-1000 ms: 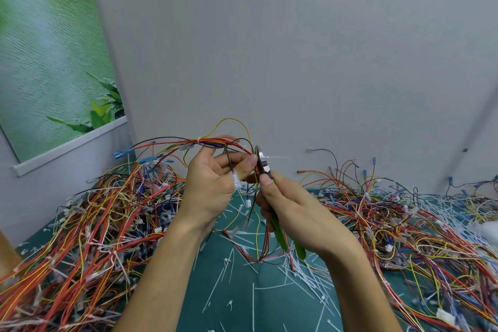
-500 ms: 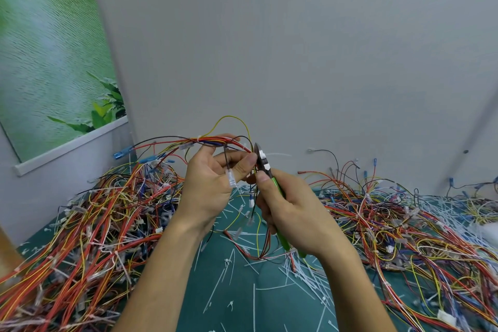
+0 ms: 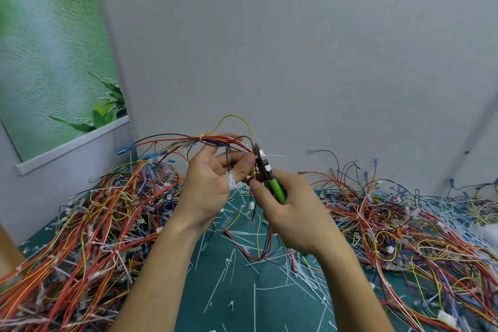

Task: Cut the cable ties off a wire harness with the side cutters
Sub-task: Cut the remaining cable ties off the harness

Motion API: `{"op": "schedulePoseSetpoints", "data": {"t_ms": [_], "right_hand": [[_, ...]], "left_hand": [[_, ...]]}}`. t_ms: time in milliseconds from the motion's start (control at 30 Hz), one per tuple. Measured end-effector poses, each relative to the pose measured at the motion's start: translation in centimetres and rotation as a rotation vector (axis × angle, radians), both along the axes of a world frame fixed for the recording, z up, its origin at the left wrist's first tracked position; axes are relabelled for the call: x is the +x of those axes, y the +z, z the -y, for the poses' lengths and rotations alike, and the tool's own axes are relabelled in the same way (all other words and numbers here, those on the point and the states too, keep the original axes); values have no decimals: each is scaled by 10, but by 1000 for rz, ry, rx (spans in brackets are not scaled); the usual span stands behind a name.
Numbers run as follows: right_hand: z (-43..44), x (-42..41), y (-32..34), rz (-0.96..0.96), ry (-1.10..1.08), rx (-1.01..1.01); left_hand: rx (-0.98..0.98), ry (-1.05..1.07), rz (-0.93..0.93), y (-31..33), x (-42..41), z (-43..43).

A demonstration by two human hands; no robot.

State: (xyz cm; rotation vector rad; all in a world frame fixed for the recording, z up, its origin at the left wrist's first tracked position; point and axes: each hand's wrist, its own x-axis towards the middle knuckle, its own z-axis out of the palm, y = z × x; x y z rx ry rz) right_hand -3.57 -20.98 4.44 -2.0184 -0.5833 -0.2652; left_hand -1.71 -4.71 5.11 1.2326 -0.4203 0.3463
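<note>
Head view: green-handled side cutters (image 3: pixel 272 184) at thin multicoloured wire harness (image 3: pixel 215 139).

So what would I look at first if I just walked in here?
Probably the hands in the middle: the left hand holds a harness and the right hand grips green cutters against it. Then the tangled wire heaps, a left heap and a right heap, with white cut ties strewn on the green mat between them.
</note>
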Motion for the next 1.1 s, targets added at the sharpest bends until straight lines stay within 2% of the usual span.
{"op": "schedulePoseSetpoints", "data": {"t_ms": [500, 1100], "right_hand": [[3, 2, -3, 36, 17, -69], [-5, 3, -5, 78, 9, -8]], "left_hand": [[26, 62, 30, 1, -1, 4], [-10, 50, 21, 2, -3, 6]]}}
